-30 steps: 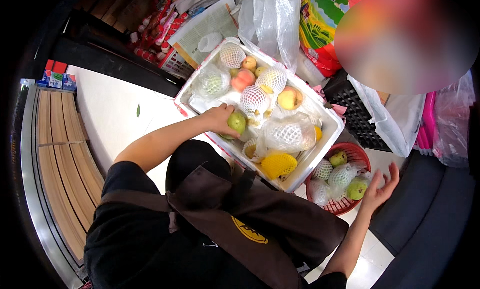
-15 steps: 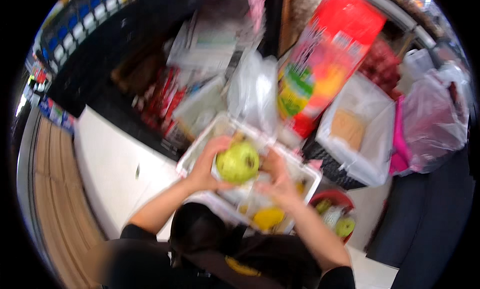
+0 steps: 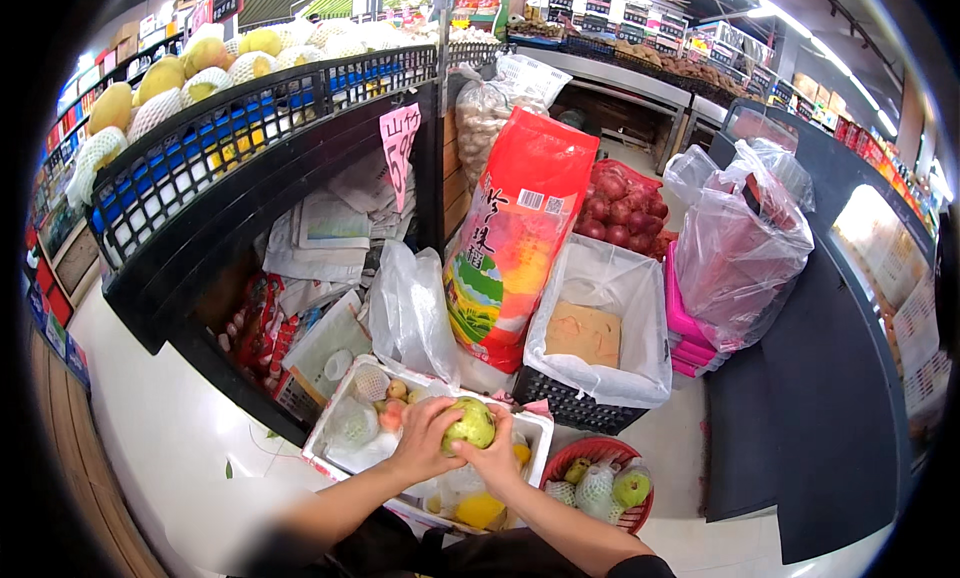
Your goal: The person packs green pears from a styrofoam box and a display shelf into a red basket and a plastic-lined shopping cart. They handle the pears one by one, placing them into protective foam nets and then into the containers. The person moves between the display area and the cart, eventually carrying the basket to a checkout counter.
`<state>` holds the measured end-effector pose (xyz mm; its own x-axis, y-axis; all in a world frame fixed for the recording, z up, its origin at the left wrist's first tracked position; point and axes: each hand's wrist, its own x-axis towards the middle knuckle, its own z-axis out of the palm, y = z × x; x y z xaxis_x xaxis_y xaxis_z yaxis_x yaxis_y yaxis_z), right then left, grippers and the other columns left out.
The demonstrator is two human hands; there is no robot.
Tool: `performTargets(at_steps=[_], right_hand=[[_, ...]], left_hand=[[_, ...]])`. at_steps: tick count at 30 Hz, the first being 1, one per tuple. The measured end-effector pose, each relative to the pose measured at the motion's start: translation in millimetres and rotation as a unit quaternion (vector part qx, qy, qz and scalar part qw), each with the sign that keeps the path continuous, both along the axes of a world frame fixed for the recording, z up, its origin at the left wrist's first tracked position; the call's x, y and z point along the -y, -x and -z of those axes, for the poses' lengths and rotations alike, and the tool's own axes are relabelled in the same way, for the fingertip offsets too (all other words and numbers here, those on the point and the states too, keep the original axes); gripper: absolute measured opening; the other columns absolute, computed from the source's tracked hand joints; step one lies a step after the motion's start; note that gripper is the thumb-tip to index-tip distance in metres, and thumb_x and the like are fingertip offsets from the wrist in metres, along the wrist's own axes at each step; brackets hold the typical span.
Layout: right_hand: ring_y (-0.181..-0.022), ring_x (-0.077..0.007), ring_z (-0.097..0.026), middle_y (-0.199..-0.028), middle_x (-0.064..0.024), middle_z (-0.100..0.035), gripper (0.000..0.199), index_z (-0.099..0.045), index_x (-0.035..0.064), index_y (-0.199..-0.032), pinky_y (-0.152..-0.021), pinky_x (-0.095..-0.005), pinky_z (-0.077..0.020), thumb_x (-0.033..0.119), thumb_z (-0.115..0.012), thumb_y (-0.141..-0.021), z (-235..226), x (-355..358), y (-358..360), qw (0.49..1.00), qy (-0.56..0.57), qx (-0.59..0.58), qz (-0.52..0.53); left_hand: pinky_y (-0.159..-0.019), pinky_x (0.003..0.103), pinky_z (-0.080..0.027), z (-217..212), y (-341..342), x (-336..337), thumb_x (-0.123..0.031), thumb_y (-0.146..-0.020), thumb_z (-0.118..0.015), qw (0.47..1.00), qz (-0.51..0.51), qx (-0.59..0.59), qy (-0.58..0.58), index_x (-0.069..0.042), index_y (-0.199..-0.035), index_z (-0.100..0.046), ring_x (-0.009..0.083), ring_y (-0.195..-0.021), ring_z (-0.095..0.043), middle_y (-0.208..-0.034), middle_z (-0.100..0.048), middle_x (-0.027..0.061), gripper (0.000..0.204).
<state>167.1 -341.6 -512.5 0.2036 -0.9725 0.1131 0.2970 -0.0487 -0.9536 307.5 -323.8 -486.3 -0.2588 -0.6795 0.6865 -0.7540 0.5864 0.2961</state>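
Between my two hands is a round green fruit (image 3: 469,425) with brown spots, possibly a guava. My left hand (image 3: 427,440) is closed around its left side, and my right hand (image 3: 492,456) grips it from the right and below. Underneath stands a white foam box (image 3: 322,440) with several fruits inside, some in foam netting, among them a yellow fruit (image 3: 480,510) near its front. My forearms cover part of the box. Just to the right, a red basket (image 3: 598,446) holds green fruits, some in netting or plastic.
Behind the box stand a red printed bag (image 3: 520,233), a clear plastic bag (image 3: 412,300) and a black crate with a white liner (image 3: 640,373). A black display stand (image 3: 190,263) with netted yellow fruit rises at left. Pink crates (image 3: 690,328) and a dark panel (image 3: 790,408) stand right.
The view has tilted up, showing more of the shop. The green fruit stays in my hands; my right hand, which was apart from it, now touches it.
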Motion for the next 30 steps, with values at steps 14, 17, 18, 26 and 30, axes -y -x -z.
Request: performTargets(at_steps=[14,17,18,26,30], right_hand=[[-0.102,-0.0246,-0.052,-0.114,-0.0069,-0.051,0.054,-0.042,0.0145,-0.118,-0.080,-0.0428,-0.0451,0.037,-0.064,-0.074,-14.9,48.4,73.7,0.969,-0.143,0.199,0.001],[-0.102,-0.0240,-0.052,-0.115,-0.0063,-0.052,0.053,-0.044,0.0151,-0.118,-0.081,-0.0434,-0.0448,0.049,-0.055,-0.079,1.1,64.6,84.9,0.961,-0.166,0.220,0.026],[-0.101,-0.0241,-0.052,-0.115,-0.0065,-0.052,0.054,-0.044,0.0147,-0.119,-0.081,-0.0434,-0.0448,0.052,-0.052,-0.081,8.6,66.7,83.0,0.957,-0.180,0.225,0.025],[-0.111,-0.0273,-0.049,-0.120,-0.0099,-0.050,0.058,-0.041,0.0059,-0.124,-0.091,-0.0427,-0.0410,0.047,-0.051,-0.083,24.5,70.8,106.5,0.967,-0.136,0.213,-0.036],[-0.112,-0.0234,-0.046,-0.123,-0.0069,-0.047,0.058,-0.043,0.0120,-0.123,-0.091,-0.0402,-0.0379,0.044,-0.060,-0.077,12.5,65.5,106.0,0.973,-0.129,0.189,-0.013]], left_hand=[[-0.099,0.038,-0.029,10.5,-138.0,11.6,-0.022,-0.057,-0.077,0.957,-0.200,-0.150,-0.150,-0.001,-0.123,-0.029,0.0354,-0.117,-0.033,-0.124,-0.030,0.0194,0.084],[-0.099,0.039,-0.031,37.6,-170.5,3.5,-0.022,-0.057,-0.077,0.936,-0.286,-0.033,-0.205,-0.002,-0.123,-0.030,0.0372,-0.119,-0.032,-0.125,-0.031,0.0205,0.084],[-0.098,0.039,-0.031,46.8,-182.1,-3.1,-0.023,-0.057,-0.077,0.930,-0.274,-0.040,-0.239,-0.002,-0.124,-0.029,0.0376,-0.119,-0.033,-0.125,-0.031,0.0209,0.085],[-0.069,0.036,-0.047,91.5,-223.5,-25.5,-0.021,-0.058,-0.074,0.922,-0.219,0.020,-0.319,-0.002,-0.101,-0.050,0.0294,-0.078,-0.057,-0.088,-0.057,0.0156,0.053],[-0.087,0.036,-0.042,82.1,-234.7,-46.2,-0.026,-0.055,-0.077,0.868,-0.264,0.039,-0.418,-0.001,-0.115,-0.045,0.0333,-0.102,-0.049,-0.108,-0.051,0.0191,0.072]])
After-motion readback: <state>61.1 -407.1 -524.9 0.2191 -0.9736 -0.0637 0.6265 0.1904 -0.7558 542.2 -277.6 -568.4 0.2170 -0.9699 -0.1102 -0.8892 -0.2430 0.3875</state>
